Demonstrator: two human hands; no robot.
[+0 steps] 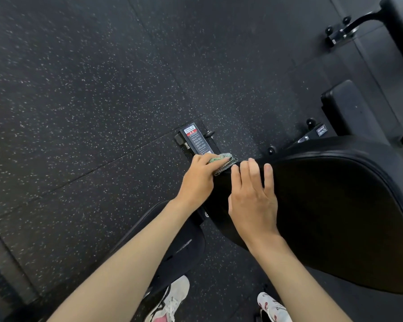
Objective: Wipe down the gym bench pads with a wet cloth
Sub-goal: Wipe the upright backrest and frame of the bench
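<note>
Here, the left hand (198,180) grips a bunched green-and-grey cloth (221,159), fingers curled over it, and presses it against the narrow far end of the black bench pad (335,217). The cloth sits right at that end's left corner, partly covered by the fingers. Just beside it, the right hand (254,201) lies flat on top of the pad with fingers straight and slightly spread, fingertips reaching the same end edge; the two hands are close together but not touching. The pad widens toward the right edge of the view. Beyond the cloth, a frame bar carries a printed label (197,141) in red and white. A smaller black pad (344,108) stands well apart at the upper right. All of it rests on speckled black rubber floor (79,89), and two white shoes (170,300) show at the bottom.
</note>
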